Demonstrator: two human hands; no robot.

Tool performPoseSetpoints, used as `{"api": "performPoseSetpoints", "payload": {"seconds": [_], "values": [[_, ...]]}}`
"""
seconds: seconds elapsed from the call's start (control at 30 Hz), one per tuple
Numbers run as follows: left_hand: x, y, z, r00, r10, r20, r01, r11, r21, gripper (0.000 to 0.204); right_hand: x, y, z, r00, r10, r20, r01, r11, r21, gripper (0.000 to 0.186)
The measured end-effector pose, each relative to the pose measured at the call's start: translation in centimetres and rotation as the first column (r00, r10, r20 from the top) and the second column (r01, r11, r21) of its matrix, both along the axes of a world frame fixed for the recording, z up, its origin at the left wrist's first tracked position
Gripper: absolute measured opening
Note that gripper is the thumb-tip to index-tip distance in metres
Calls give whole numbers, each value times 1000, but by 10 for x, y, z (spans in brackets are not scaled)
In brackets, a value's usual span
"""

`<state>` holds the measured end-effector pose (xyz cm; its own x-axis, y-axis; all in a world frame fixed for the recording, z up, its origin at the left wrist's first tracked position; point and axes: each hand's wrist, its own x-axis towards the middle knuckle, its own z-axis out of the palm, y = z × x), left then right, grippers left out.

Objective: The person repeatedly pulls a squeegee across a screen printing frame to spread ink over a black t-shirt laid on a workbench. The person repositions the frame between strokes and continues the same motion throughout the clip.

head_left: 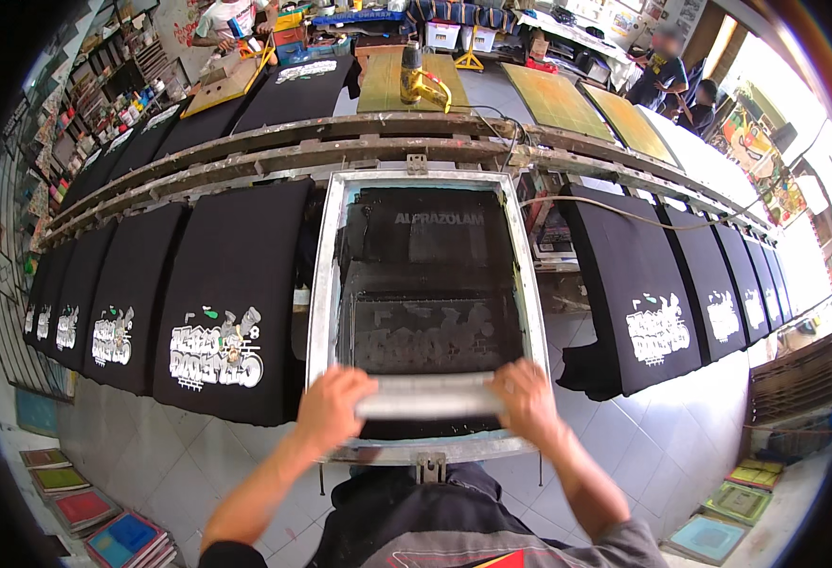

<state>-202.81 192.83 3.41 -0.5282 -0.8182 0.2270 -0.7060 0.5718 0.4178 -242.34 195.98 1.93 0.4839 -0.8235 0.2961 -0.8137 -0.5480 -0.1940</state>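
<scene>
A metal-framed printing screen (pixel 531 284) lies in front of me, its dark mesh smeared with black ink. Across the mesh's near part runs a pale squeegee (pixel 430 399), slightly blurred. My left hand (pixel 336 405) is closed round its left end, and my right hand (pixel 527 402) grips the right end. Beyond the squeegee, a faint lettered design shows through the mesh. What lies under the screen is mostly hidden. Black shirts with white lettered prints flank it: one shirt (pixel 231 256) to the left, another (pixel 638 275) to the right.
Rails (pixel 274 156) cross behind the screen. A yellow heat gun (pixel 425 87) stands on a board beyond them, and a cable (pixel 615 210) loops rightward. More shirts line both sides. A person (pixel 660 76) is at far right, another (pixel 231 24) at far left. Stacked screens (pixel 127 540) lie lower left.
</scene>
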Motion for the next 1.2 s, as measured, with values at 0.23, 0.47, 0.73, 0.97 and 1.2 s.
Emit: {"api": "performPoseSetpoints", "payload": {"seconds": [0.23,0.47,0.73,0.97,1.2], "values": [[1,98,-43,997,-41,-63,42,999,11,66,17,104,-18,997,-56,47,51,993,103,68],[18,97,-31,945,155,-289,-131,986,102,78,-5,109,-8,964,-199,178,164,968,190,91],[57,108,-96,531,846,-46,-651,443,616,72,-14,74,-49,477,-867,141,696,471,542,80],[54,67,-42,482,863,-155,-547,434,715,77,-41,50,-23,375,-882,286,665,471,580,79],[40,57,-78,381,891,-245,-632,445,634,66,-46,33,-48,178,-898,402,625,419,659,75]]}}
